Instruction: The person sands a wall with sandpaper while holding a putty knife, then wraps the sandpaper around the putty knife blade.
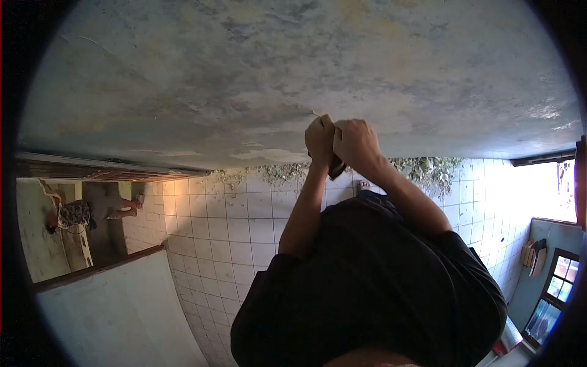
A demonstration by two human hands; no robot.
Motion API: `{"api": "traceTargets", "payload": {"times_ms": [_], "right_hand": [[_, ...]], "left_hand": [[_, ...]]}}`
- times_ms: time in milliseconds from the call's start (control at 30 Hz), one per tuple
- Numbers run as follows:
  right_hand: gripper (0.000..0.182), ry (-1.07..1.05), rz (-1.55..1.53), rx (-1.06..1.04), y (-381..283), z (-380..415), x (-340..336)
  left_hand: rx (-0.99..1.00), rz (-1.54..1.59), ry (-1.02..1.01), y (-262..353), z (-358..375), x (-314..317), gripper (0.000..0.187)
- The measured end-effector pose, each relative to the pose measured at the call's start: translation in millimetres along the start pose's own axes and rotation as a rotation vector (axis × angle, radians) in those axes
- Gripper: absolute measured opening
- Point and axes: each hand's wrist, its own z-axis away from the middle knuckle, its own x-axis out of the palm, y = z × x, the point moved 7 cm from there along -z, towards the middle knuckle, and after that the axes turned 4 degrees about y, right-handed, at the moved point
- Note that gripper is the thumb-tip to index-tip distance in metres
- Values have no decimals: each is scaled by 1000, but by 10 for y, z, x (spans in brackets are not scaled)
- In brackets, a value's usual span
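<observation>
Both of my hands are raised side by side against a mottled grey wall (244, 79) with worn, peeling paint. My left hand (319, 139) is closed around a dark-handled tool (336, 167), whose lower end sticks out below the fists. My right hand (356, 145) is closed too, pressed up beside the left one on the same tool. The tool's working end is mostly hidden by my fingers, near a lifted edge of paint. Lighter bare patches (278, 155) show on the wall to the left of my hands.
Flakes of debris (431, 174) lie along the wall's foot on the white tiled floor (244, 211). Through a doorway at the left, another person (73, 213) is visible. A pale panel (116, 312) stands at lower left, and a window (553, 293) is at lower right.
</observation>
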Motion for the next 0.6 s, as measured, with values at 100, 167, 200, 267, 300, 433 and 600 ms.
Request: {"api": "traceTargets", "payload": {"times_ms": [100, 167, 200, 267, 300, 433, 600], "right_hand": [[17, 35, 59, 1, -154, 61, -154], [18, -11, 96, 39, -97, -7, -134], [18, -10, 93, 42, -110, 22, -155], [17, 12, 95, 58, -121, 31, -221], [17, 13, 97, 56, -55, -1, -132], [18, -54, 121, -19, -26, -85, 107], [17, -18, 98, 18, -114, -38, -108]], "left_hand": [[8, 22, -16, 30, -75, 0, 49], [21, 5, -34, 42, -83, 1, 50], [57, 34, -27, 48, -36, 27, 51], [103, 69, -17, 70, -73, 67, 52], [139, -3, 2, 43, -100, 101, 50], [242, -26, 33, -235, -61, 207, 42], [449, -212, 16, -2, -5, 200, 20]]}}
